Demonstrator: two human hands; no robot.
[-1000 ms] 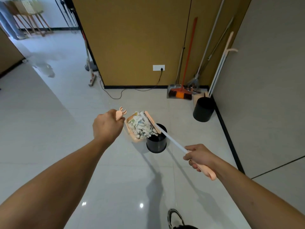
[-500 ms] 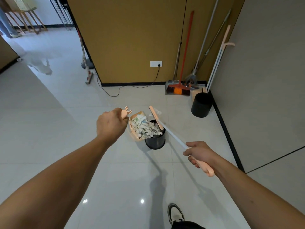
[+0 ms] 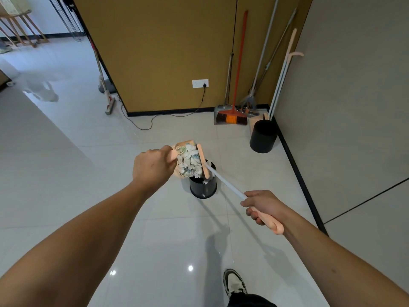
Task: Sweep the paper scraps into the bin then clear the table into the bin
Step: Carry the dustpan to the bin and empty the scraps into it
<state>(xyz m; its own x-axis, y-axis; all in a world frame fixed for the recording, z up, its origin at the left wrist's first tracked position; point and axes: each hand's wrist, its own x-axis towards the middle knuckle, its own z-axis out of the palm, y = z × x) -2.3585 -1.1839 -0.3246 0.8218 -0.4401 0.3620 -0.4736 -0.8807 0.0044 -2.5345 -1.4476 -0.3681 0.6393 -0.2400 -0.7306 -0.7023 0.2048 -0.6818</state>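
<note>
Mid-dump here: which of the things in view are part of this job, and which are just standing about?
In the job: left hand holding dustpan, paper scraps, black bin, right hand holding pink broom.

Standing about: second black bin, orange broom, mop, wall socket.

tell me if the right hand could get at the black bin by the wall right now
Probably not as things stand: the right hand grips the broom handle, and the black bin by the wall stands well beyond it across bare floor.

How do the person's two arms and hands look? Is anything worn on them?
Both forearms are bare: no sleeves reach into view. The left hand and the right hand wear no gloves, and no watch, ring or bracelet shows. No markings are visible on them.
</note>
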